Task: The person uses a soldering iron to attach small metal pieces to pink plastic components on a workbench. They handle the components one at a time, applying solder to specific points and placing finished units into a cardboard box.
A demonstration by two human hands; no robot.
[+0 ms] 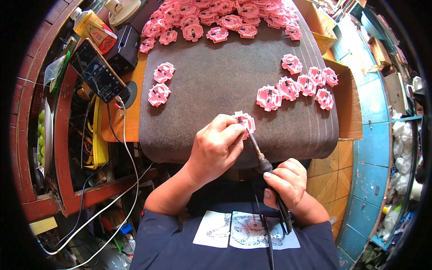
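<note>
My left hand [218, 141] pinches a pink plastic part [245, 120] with a small black piece on it, at the near edge of the dark mat. A soldering iron [264, 165] is gripped in my right hand [286, 183], its tip reaching up to the pink part next to my left fingertips. Whether the tip touches is too small to tell. Several like pink parts [288, 88] lie to the right on the mat, and two more [161, 83] sit to the left. A large heap of them [218, 15] covers the far end.
The dark mat [202, 72] drapes over the table's near edge. On the left, a phone [96, 69] stands on a holder with a white cable [132, 180] hanging down. Behind it is a bottle [94, 30]. Cardboard boxes [348, 103] and blue cabinets [371, 148] flank the right side.
</note>
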